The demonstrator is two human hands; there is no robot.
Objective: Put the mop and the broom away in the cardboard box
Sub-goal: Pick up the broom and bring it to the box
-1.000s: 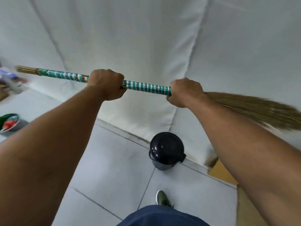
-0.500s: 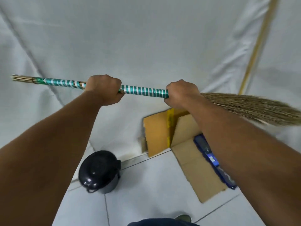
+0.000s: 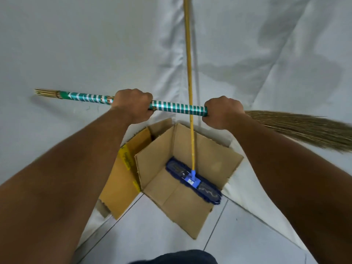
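above the open cardboard box [image 3: 190, 147], both hands' grips clench the level broom [image 3: 179, 108].

Grey tiled floor [image 3: 152, 235], lower frame; open cardboard box [image 3: 182, 210] resting on it, centre, flaps spread flat.

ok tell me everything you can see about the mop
The mop stands in the open cardboard box. Its flat, oblong head, dark blue and fringed at the edges, lies on the box floor along the right-hand side. A lighter blue plastic bracket at its middle joins it to a long, thin yellow pole, which rises near upright, passes behind the broom in this view and runs out of the top of the frame. Neither hand touches it.
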